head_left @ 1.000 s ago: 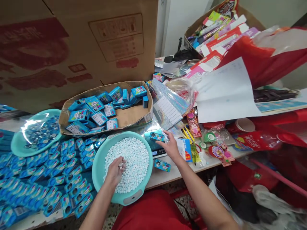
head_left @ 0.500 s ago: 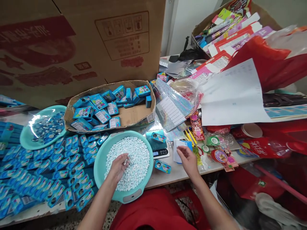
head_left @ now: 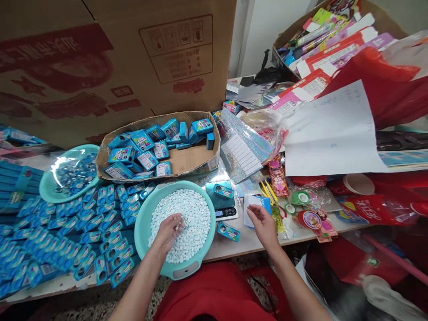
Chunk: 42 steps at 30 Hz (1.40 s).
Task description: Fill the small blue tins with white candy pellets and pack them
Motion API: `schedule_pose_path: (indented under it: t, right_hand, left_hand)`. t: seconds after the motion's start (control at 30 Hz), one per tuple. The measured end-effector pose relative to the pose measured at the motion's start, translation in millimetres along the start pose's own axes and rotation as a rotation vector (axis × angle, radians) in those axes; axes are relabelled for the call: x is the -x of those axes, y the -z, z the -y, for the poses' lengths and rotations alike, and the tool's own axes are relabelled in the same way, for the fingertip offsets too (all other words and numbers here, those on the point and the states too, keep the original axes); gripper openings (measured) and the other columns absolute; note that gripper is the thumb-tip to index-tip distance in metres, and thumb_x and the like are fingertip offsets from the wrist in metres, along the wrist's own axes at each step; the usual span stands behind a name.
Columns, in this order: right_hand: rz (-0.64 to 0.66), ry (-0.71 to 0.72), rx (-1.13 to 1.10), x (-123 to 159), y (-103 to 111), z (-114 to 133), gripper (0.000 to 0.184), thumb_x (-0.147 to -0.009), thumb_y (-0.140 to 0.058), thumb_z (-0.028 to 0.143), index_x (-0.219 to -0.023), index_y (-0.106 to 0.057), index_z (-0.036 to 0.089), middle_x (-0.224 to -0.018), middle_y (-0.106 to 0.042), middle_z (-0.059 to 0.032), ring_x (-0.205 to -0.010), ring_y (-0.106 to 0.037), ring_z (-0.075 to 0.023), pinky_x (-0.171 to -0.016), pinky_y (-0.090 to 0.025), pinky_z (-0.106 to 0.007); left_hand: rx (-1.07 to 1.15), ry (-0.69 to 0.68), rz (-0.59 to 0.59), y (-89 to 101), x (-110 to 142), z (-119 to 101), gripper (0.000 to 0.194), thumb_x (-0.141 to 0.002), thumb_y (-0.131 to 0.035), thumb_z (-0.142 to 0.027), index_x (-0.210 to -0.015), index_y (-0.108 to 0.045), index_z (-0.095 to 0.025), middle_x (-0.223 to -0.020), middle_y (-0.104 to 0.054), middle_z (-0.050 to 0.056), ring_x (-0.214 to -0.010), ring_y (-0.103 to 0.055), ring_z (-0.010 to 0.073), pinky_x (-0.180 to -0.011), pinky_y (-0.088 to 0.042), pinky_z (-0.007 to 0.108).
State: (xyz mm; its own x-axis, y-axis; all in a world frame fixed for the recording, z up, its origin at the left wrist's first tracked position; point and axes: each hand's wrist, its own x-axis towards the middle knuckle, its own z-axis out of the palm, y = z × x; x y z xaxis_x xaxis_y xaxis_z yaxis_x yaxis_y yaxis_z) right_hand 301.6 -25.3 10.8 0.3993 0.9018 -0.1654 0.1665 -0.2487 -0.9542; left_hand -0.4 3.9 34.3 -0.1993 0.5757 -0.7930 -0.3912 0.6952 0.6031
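Note:
A turquoise bowl full of small white candies stands at the table's front edge. My left hand is over the candies with its fingers curled together, and some candies appear to be between the fingertips. Beside the bowl, a digital scale bears a small blue box. A second blue box lies in front of the scale. My right hand is at a white and blue card, its fingers loosely apart and holding nothing visible; whether they touch the card I cannot tell.
Rows of blue boxes cover the table's left side. Behind the bowl sits a cardboard tray of blue boxes. Another turquoise bowl holds shiny pieces. Yellow cutters, tape and a white sheet lie to the right.
The view has shifted slightly, so the scene sits a little to the right. My left fingers have moved slightly over the candies; my right hand stays almost still.

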Motion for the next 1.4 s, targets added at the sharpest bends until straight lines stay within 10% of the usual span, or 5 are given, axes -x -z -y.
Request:
schedule_pose_path:
  t: [0.37, 0.57, 0.8, 0.97, 1.4]
  right_hand:
    - [0.094, 0.280, 0.220, -39.5, -49.5, 14.2, 0.059, -0.067, -0.069, 0.044, -0.118, -0.052, 0.020, -0.120, -0.055, -0.0130, -0.109, -0.053, -0.0275, -0.083, -0.049, -0.042]
    - [0.194, 0.358, 0.264, -40.9, -70.3, 47.0, 0.033, -0.076, -0.062, 0.043, -0.100, -0.059, 0.020, -0.096, -0.064, -0.0063, -0.090, -0.060, -0.0237, -0.080, -0.048, -0.039]
    - [0.486, 0.596, 0.410, 13.7, -86.1, 94.2, 0.028, -0.077, -0.065, 0.026, -0.103, -0.057, 0.021, -0.099, -0.064, -0.0073, -0.093, -0.060, -0.0247, -0.078, -0.047, -0.036]
    - [0.601, 0.525, 0.472, 31.4, -115.4, 93.7, 0.028, -0.074, -0.067, 0.021, -0.100, -0.056, 0.020, -0.097, -0.064, -0.0073, -0.091, -0.060, -0.0254, -0.076, -0.047, -0.036]
    - [0.529, 0.396, 0.222, 42.7, -104.6, 95.5, 0.025, -0.074, -0.065, 0.030, -0.097, -0.061, 0.022, -0.096, -0.067, -0.0054, -0.089, -0.063, -0.0222, -0.077, -0.052, -0.033]
  left_hand:
    - [-0.391, -0.188, 0.116, 3.1, 0.3, 7.4, 0.030, -0.054, -0.072, -0.033, -0.073, -0.058, -0.014, -0.048, -0.050, -0.005, -0.041, -0.043, 0.0057, -0.041, -0.028, 0.016]
    - [-0.500, -0.174, 0.207, -2.1, 14.9, -12.7, 0.031, -0.060, -0.065, -0.043, -0.068, -0.054, -0.015, -0.051, -0.049, -0.004, -0.042, -0.038, 0.0063, -0.042, -0.025, 0.020]
    - [-1.006, -0.725, 0.359, -14.2, 69.5, -77.5, 0.014, -0.080, -0.048, -0.027, -0.081, -0.059, -0.019, -0.078, -0.057, 0.002, -0.073, -0.052, 0.0146, -0.066, -0.041, 0.026]
    - [-1.368, -0.907, 0.412, -13.5, 66.7, -79.2, 0.025, -0.077, -0.042, -0.009, -0.091, -0.059, -0.020, -0.092, -0.057, 0.004, -0.089, -0.052, 0.0183, -0.078, -0.040, 0.030]
    - [-1.082, -0.812, 0.264, 19.7, 47.5, -71.8, 0.015, -0.079, -0.052, -0.028, -0.090, -0.060, -0.021, -0.089, -0.064, 0.003, -0.085, -0.059, 0.0186, -0.080, -0.045, 0.031]
